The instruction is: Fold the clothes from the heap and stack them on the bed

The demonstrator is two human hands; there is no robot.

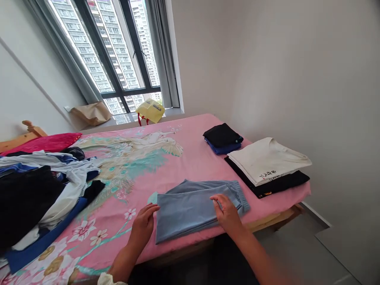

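Note:
Grey-blue trousers (190,209), folded lengthwise and doubled over, lie near the front edge of the bed, with the elastic waistband to the right. My left hand (144,223) is at their left edge, fingers stretched toward the upper left corner and seeming to touch it. Over the right part of the trousers is my right hand (227,213), its fingers curved and a gap showing between thumb and forefinger. No cloth is seen raised in either hand.
Right of the trousers sits a stack with a white folded shirt (267,160) over black clothes. Behind it are folded black clothes (223,135) on blue ones. A loose clothes heap (32,198) covers the bed's left side. A yellow bag (151,111) and brown paper bag (92,113) rest by the window.

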